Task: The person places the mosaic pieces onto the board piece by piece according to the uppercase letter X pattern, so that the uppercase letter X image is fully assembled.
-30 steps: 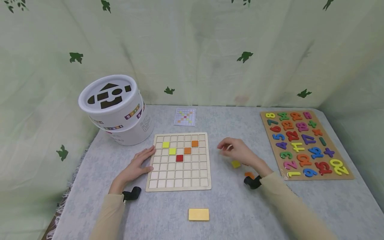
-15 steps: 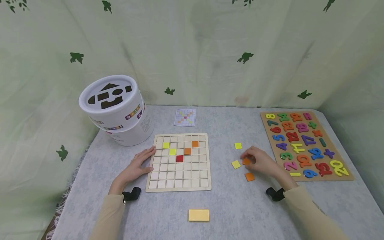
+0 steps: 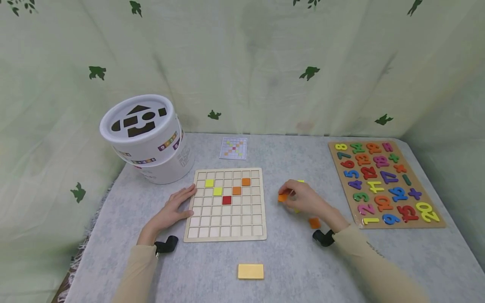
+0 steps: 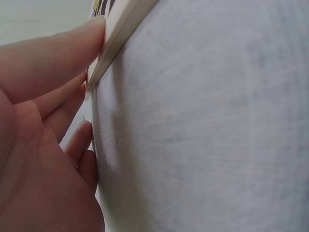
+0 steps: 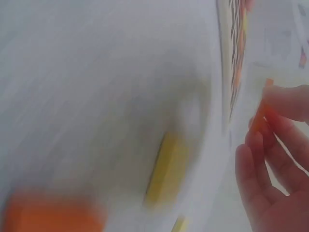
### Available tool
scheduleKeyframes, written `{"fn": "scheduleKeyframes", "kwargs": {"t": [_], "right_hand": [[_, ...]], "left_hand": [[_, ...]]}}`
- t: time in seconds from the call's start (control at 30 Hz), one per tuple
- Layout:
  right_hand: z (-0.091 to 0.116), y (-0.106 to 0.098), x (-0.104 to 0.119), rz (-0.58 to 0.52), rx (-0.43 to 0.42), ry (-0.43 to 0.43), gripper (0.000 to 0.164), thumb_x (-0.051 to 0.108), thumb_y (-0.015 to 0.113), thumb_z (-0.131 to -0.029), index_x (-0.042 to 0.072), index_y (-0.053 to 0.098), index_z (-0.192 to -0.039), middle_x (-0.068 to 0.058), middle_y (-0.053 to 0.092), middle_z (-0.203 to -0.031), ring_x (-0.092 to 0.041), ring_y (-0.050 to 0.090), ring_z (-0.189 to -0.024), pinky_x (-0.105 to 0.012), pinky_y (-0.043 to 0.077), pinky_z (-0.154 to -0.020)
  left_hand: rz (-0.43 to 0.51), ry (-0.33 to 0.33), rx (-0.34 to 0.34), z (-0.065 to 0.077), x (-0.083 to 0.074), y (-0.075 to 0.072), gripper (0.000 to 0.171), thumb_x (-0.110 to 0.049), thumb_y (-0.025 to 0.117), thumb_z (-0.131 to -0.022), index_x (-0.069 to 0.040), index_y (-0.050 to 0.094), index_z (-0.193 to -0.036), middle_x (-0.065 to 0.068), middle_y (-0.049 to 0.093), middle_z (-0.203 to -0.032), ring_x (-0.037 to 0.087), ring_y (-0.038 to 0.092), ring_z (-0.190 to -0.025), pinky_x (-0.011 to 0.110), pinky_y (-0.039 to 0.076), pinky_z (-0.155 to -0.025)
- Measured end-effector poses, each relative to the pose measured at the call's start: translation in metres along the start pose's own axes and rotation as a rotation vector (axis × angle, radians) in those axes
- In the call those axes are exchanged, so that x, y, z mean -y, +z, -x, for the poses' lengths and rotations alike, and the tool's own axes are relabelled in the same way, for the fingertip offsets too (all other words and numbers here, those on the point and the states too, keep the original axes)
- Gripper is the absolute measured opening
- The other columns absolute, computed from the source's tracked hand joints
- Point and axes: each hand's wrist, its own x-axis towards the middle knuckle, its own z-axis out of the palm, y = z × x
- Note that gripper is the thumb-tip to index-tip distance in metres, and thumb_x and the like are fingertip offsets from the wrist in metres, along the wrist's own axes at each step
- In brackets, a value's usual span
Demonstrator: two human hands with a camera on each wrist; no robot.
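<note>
My right hand (image 3: 305,198) pinches an orange square tile (image 3: 282,197) between thumb and fingers, just right of the wooden grid board (image 3: 226,241). In the right wrist view the same tile (image 5: 261,108) is seen edge-on. My left hand (image 3: 171,212) rests against the board's left edge, thumb and fingertips touching it. On the board sit two yellow tiles (image 3: 209,183), a red tile (image 3: 226,200) and two orange tiles (image 3: 246,182), forming a V. Another orange tile (image 3: 314,223) lies below my right hand on the table. Two loose yellow tiles (image 3: 301,181) are partly hidden by that hand.
A small pattern card (image 3: 233,148) lies behind the board. At the back left stands a white bucket (image 3: 145,143) with shape holes in its lid. A number puzzle board (image 3: 386,185) lies at the right. Nearer the front is a pale yellow block (image 3: 251,272).
My right hand first moved right to the loose tiles and took hold of an orange one. It has since carried it left toward the board. My left hand has stayed still.
</note>
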Motion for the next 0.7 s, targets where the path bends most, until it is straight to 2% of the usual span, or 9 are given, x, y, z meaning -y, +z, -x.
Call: {"fn": "scheduleKeyframes", "kwargs": {"t": [0.2, 0.43, 0.7], "right_hand": [[-0.038, 0.033, 0.031, 0.001, 0.099, -0.111, 0.022, 0.005, 0.071, -0.083, 0.01, 0.065, -0.103, 0.005, 0.062, -0.098, -0.014, 0.056, -0.089, -0.027, 0.049, -0.077], [-0.076, 0.067, 0.065, 0.009, 0.207, -0.214, 0.014, 0.007, 0.068, -0.086, 0.01, 0.067, -0.099, 0.003, 0.061, -0.097, -0.014, 0.055, -0.084, -0.022, 0.047, -0.074], [-0.099, 0.092, 0.087, 0.187, 0.283, -0.323, 0.014, 0.012, 0.071, -0.086, 0.011, 0.069, -0.099, 0.005, 0.059, -0.094, -0.008, 0.051, -0.083, -0.016, 0.042, -0.076]], "left_hand": [[-0.002, 0.027, -0.005, 0.0, -0.001, 0.0, 0.07, -0.013, 0.066, -0.088, 0.0, 0.031, -0.148, 0.014, 0.017, -0.157, 0.041, 0.004, -0.141, 0.064, 0.004, -0.107], [0.007, 0.022, -0.007, 0.001, -0.003, -0.002, 0.069, -0.013, 0.067, -0.088, 0.001, 0.032, -0.147, 0.015, 0.018, -0.157, 0.042, 0.004, -0.141, 0.064, 0.002, -0.107], [0.002, 0.008, -0.001, 0.001, -0.003, -0.001, 0.07, -0.015, 0.067, -0.088, 0.0, 0.033, -0.147, 0.014, 0.017, -0.157, 0.041, 0.003, -0.141, 0.064, 0.002, -0.107]]}}
